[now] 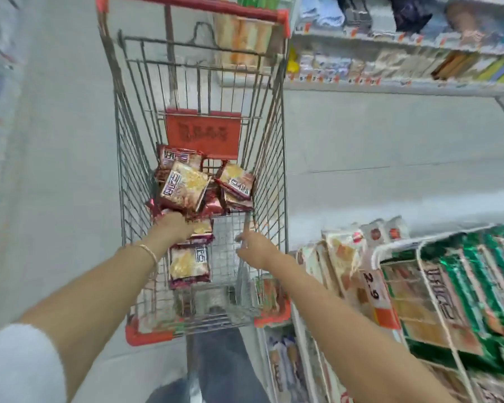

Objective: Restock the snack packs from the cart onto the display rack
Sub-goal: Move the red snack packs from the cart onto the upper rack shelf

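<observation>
Restock partly done: plenty of packs left in the cart.

Your left hand point(173, 226) closes its grip on a snack pack point(200, 229) among the snack packs point(184, 186) piled in the cart point(128, 175). Your right hand point(255, 247) reaches in beside it, fingers spread, holding nothing. The display rack point(396, 248) at your right already carries rows of packs; about a dozen remain to move.
</observation>
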Action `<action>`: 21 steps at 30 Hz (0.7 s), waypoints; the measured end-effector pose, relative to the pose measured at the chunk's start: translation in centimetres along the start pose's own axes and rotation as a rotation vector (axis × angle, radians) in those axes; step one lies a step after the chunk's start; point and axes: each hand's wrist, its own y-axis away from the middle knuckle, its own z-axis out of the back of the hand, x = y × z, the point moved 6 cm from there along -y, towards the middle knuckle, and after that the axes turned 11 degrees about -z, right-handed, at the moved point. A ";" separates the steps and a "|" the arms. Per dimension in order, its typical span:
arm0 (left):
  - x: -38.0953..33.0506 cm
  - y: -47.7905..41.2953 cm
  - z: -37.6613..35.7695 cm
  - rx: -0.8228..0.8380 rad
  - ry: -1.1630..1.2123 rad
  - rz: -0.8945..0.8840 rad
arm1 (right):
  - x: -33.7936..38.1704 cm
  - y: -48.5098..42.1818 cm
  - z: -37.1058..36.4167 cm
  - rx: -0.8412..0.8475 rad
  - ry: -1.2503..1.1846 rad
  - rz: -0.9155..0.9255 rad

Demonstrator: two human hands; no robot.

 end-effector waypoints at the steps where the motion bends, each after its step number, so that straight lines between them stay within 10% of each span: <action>1: 1.2 -1.2 -1.1 -0.004 0.069 0.084 | -0.6 -1.4 -0.7 0.012 -0.053 -0.021; 15: 12.7 -12.9 -13.3 -0.179 1.135 0.662 | -4.5 -10.6 -8.3 0.050 -0.531 -0.260; 21: 4.5 -5.2 -10.2 0.354 1.461 0.741 | -2.2 -12.6 -1.9 -0.215 -0.875 -0.343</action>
